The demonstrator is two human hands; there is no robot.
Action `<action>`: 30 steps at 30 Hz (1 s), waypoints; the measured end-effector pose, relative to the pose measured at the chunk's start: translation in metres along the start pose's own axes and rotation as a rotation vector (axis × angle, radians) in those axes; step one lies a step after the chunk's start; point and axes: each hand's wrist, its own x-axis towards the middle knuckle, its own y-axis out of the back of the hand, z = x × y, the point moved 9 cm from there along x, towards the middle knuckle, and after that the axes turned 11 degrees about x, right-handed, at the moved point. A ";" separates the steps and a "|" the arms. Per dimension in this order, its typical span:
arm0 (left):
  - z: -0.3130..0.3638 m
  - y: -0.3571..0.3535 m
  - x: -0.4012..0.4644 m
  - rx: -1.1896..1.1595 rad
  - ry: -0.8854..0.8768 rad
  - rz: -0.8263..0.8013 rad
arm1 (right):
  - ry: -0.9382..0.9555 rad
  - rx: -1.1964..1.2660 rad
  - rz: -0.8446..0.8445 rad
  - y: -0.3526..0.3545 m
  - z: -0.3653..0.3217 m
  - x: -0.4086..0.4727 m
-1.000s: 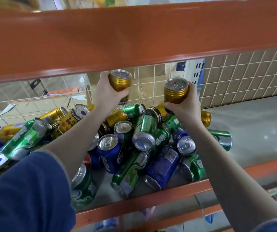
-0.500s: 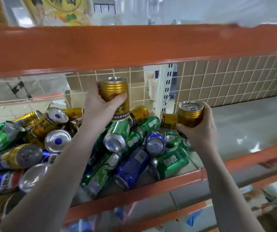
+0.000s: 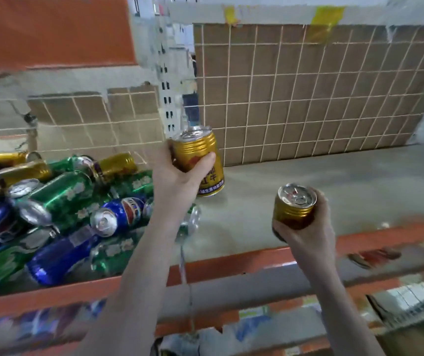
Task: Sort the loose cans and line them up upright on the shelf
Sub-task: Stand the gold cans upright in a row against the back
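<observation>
Barely begun, I judge: no can stands lined up alone on the shelf (image 3: 334, 176) yet. The left hand (image 3: 177, 176) grasps one gold can (image 3: 195, 147) upright near the back wall, the right hand (image 3: 305, 227) grasps another gold can (image 3: 295, 206) by the front edge, and the heap of loose cans (image 3: 64, 201) remains unsorted at left.

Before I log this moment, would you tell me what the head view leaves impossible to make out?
- Left hand gold can: whether its base touches the shelf; blur hides it.
- Right hand can: label hidden by fingers and viewing angle.
- Pile: cut off by the left edge, so no count.
- Lower shelf goods: smeared, unreadable.
</observation>
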 end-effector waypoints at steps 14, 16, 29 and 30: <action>-0.062 -0.105 0.040 0.119 0.031 -0.060 | -0.065 0.052 -0.093 -0.006 0.050 0.076; -0.070 -0.116 0.045 0.141 0.046 -0.079 | -0.049 0.052 -0.104 -0.006 0.050 0.087; -0.135 -0.196 0.077 0.297 0.232 -0.198 | -0.048 0.041 -0.238 0.003 0.075 0.167; -0.138 -0.199 0.080 0.284 0.239 -0.188 | -0.049 0.038 -0.253 0.002 0.078 0.171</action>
